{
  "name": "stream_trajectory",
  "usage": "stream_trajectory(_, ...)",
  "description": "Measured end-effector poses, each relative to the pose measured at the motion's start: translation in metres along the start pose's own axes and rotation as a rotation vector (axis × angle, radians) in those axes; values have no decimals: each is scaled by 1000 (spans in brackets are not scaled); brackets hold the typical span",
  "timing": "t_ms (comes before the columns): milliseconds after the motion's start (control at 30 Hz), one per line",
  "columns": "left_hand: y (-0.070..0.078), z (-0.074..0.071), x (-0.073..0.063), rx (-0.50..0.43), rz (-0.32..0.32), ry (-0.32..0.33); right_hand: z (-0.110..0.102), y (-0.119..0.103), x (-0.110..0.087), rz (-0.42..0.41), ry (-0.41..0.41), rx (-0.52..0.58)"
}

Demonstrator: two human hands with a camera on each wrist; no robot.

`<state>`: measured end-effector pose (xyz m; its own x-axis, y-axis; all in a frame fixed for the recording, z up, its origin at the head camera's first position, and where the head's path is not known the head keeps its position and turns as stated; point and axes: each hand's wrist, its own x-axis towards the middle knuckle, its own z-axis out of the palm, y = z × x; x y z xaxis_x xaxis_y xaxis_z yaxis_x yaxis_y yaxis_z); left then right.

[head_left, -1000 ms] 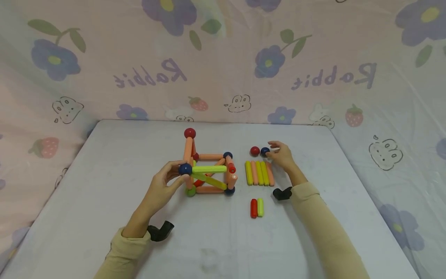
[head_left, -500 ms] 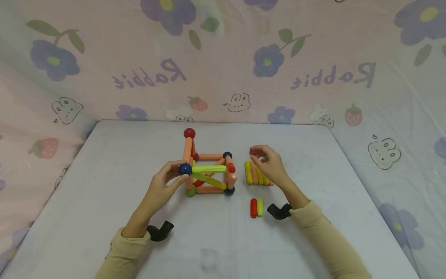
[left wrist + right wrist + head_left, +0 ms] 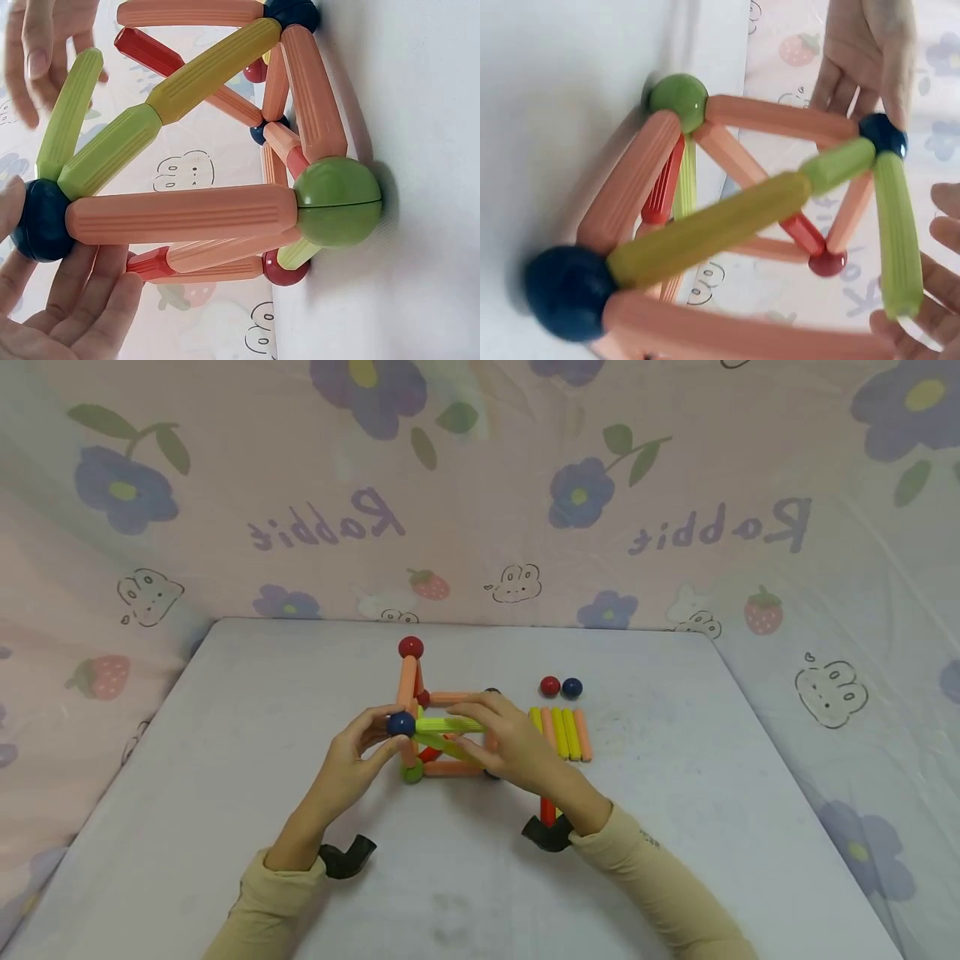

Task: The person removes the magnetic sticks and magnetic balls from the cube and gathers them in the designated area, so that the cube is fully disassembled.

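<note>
A frame of magnetic sticks and balls stands on the white table, with orange sticks (image 3: 180, 216) and a green ball (image 3: 337, 201) at one lower corner. My left hand (image 3: 347, 768) grips the dark blue ball (image 3: 401, 724) at its upper corner, thumb and fingers around it. From that ball a light green stick (image 3: 898, 236) juts out with a free end, and a yellow-and-green brace (image 3: 217, 71) slants down to a lower blue ball (image 3: 570, 292). Around the free end my right hand (image 3: 513, 747) holds its fingers apart, fingertips right at the stick, grasping nothing.
Right of the frame lie a loose red ball (image 3: 550, 686) and a dark blue ball (image 3: 572, 688). Below them is a row of yellow and orange sticks (image 3: 573, 735). A short red stick (image 3: 548, 811) sits nearer, partly behind the right wrist. A printed curtain (image 3: 480, 485) hangs behind the table.
My right hand has moved left from the loose blue ball, past the stick row, to the light green stick's free end. Both loose balls stay in place. My left hand keeps its grip.
</note>
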<state>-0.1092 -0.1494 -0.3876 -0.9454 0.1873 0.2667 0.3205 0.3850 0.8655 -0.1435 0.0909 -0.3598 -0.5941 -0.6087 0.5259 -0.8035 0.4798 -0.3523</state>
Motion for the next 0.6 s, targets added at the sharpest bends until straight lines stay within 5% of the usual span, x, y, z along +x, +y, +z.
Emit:
stream_trajectory(267, 2, -2, 0, -31, 0, -9, 16, -9, 18, -118, -6, -188)
stream_trajectory(600, -1, -1, 1, -44, -5, -10, 23, -10, 22, -143, -54, -200)
